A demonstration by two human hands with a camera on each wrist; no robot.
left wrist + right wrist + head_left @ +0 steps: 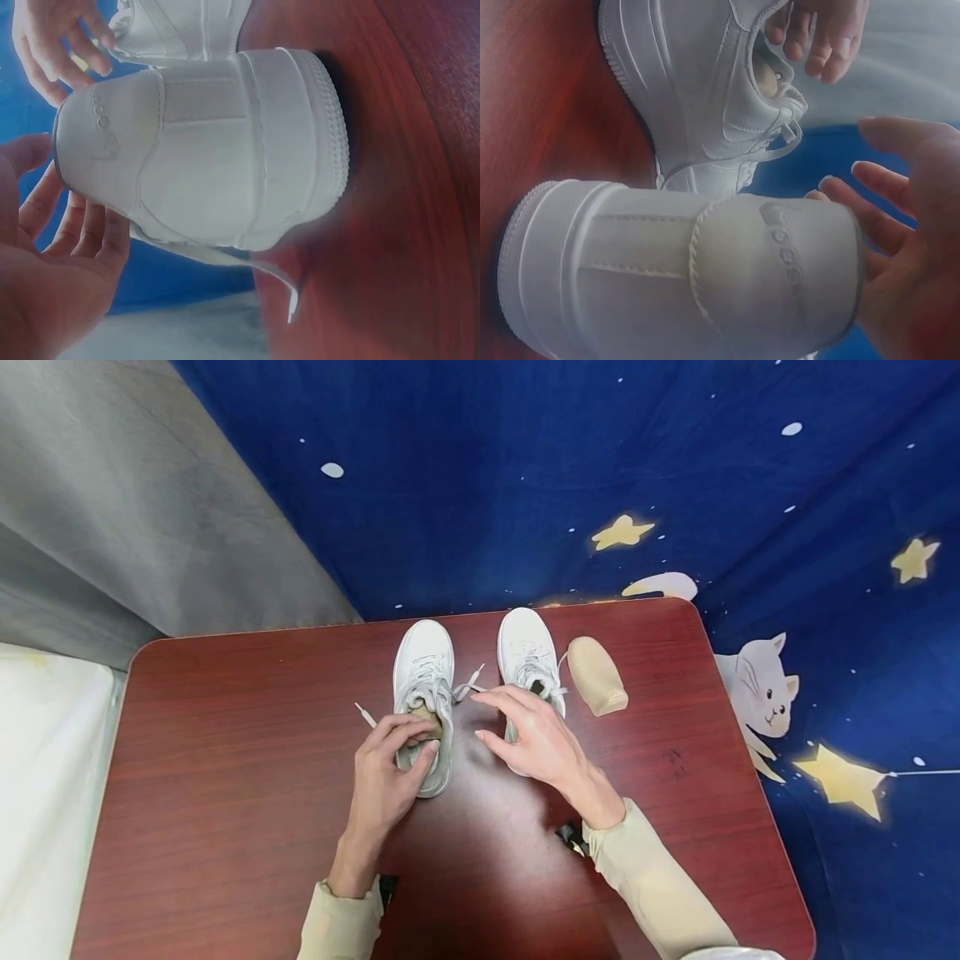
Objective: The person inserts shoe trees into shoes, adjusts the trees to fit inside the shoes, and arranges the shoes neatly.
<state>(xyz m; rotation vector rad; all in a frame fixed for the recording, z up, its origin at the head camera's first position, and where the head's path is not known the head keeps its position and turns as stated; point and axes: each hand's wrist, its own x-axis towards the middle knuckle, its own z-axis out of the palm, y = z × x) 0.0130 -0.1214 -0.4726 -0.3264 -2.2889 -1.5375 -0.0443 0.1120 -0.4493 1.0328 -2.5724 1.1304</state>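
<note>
Two white lace-up sneakers stand side by side on the table, toes away from me. My left hand (386,768) is at the opening of the left sneaker (424,652), thumb and fingers apart, fingertips close to a beige shoe filler (426,723) lodged inside. In the left wrist view, the fingers (82,225) are loosely bent beside the heel collar. My right hand (536,735) hovers over the heel part of the right sneaker (523,635), holding nothing, its thumb apart from its extended fingers. Pale shoelaces (468,683) trail between the sneakers.
A second beige shoe filler (596,677), rounded at one end, lies right of the right sneaker. The reddish-brown table (247,760) has rounded corners. Behind it hang a blue starry curtain (480,485) and a grey one (187,527).
</note>
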